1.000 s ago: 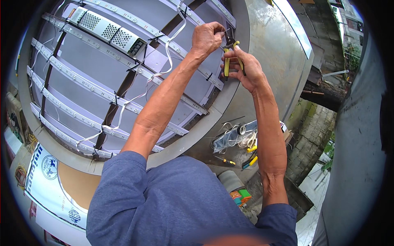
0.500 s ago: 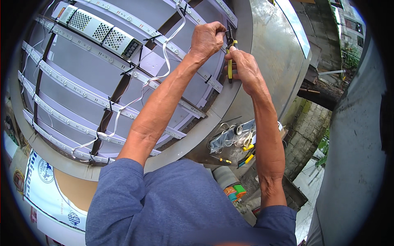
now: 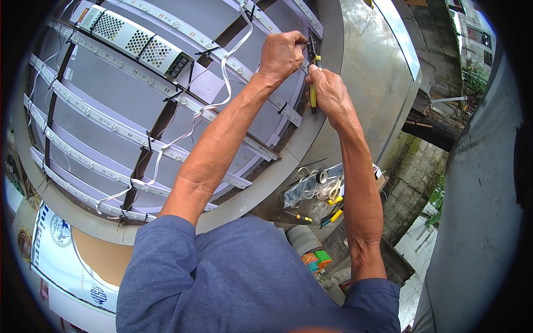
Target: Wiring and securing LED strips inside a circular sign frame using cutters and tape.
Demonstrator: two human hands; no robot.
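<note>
My right hand (image 3: 331, 95) is wrapped round pliers (image 3: 313, 99) with yellow-and-black handles. Their jaws point away from me and reach up beside my left fingertips. My left hand (image 3: 282, 54) is pinched closed near the far right rim of a round metal frame (image 3: 302, 145); what its fingers hold is too small to make out. Rows of LED strips (image 3: 114, 127) cross the frame on bars, tied with black cable ties. A perforated metal power supply (image 3: 133, 43) is strapped across them, and a white wire (image 3: 226, 77) winds over the strips.
On the metal surface below my right forearm lie a clear bag (image 3: 297, 194) with coiled wire, a roll of tape (image 3: 321, 176), a screwdriver (image 3: 300, 216) and yellow-handled tools. A printed sheet (image 3: 53, 244) is at the lower left. A grey wall (image 3: 483, 183) rises at the right.
The pliers' handles have come closer together as my right hand squeezed. Both hands stay in nearly the same place.
</note>
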